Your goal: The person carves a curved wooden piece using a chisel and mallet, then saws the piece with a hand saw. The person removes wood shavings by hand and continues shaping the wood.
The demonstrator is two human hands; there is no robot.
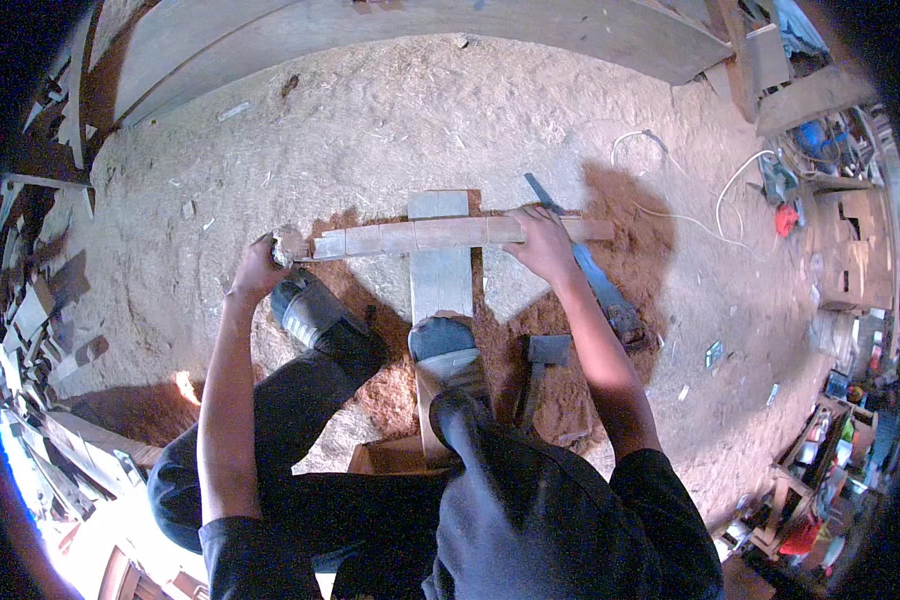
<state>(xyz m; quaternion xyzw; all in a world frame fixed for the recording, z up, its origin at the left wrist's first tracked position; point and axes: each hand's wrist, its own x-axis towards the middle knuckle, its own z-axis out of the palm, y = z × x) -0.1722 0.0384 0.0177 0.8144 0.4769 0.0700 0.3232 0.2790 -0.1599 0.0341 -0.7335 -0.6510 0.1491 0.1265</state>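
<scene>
The sawdust-covered floor (390, 110) spreads all around you, with big curved planks (370, 30) along its far edge. A grey board (440, 270) runs near to far in front of you, pinned under your right shoe (445, 345); your left shoe (310, 310) stands on the floor just left of it. Across that board lies a long pale wooden strip (420, 238), scored by cross lines into short blocks. Your left hand (260, 265) is clenched around its left end, and your right hand (540, 240) grips it towards the right. A handsaw (595, 280) lies on the floor under your right forearm, with a white cable (730, 190) further right.
</scene>
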